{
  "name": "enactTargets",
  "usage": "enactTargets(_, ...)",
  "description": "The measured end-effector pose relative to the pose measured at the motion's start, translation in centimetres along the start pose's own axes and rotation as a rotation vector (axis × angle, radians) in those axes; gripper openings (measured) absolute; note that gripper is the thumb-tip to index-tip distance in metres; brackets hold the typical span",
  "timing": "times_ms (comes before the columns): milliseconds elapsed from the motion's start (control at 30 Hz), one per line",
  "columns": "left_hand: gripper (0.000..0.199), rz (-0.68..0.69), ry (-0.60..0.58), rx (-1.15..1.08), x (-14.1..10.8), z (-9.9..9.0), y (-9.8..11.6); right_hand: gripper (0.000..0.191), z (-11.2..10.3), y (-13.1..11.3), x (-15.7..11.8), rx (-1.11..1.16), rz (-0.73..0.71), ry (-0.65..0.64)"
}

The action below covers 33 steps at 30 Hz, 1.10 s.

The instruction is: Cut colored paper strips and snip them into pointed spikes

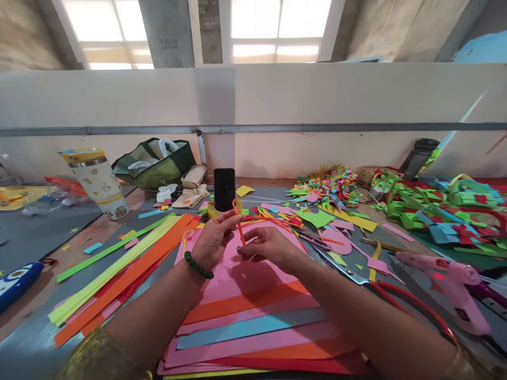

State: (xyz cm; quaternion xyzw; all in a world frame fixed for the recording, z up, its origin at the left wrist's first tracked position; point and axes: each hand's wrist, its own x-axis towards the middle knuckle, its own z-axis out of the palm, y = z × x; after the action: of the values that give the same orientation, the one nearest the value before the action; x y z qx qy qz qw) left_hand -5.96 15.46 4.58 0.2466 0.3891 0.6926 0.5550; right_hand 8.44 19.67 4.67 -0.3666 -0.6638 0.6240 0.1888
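Note:
A narrow orange paper strip (240, 230) with a small loop at its top stands upright between my hands. My left hand (216, 238), with a dark green bead bracelet on the wrist, pinches it near the loop. Lower down, the fingertips of my right hand (271, 247) close on its bottom end. Both hands are over a stack of pink paper sheets (222, 287). Orange and pink strips and a blue paper strip (249, 328) lie across the stack's near part.
Left lie yellow and orange paper strips (130, 285), a tumbler (99, 184) and a green bag (158, 163). A phone (224, 189) stands ahead. On the right are red-handled scissors (412, 301), a pink glue gun (447, 279), a colourful paper pile (325, 187) and green paper baskets (455, 211).

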Motion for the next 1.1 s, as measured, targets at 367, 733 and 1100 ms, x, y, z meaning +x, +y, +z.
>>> enactTargets(367,0.024,0.041,-0.013,-0.062,0.2,-0.3,0.8,0.025,0.3,-0.1,-0.2,-0.089,0.010,-0.013)
enactTargets(733,0.032,0.082,-0.018,-0.044,0.4,-0.5,1.3,0.023,0.5,0.9,0.2,-0.164,-0.048,-0.034)
enactTargets(1100,0.045,0.162,-0.005,0.175,0.7,-1.3,2.3,0.025,-4.0,-2.8,-2.4,-1.096,-0.125,-0.054)
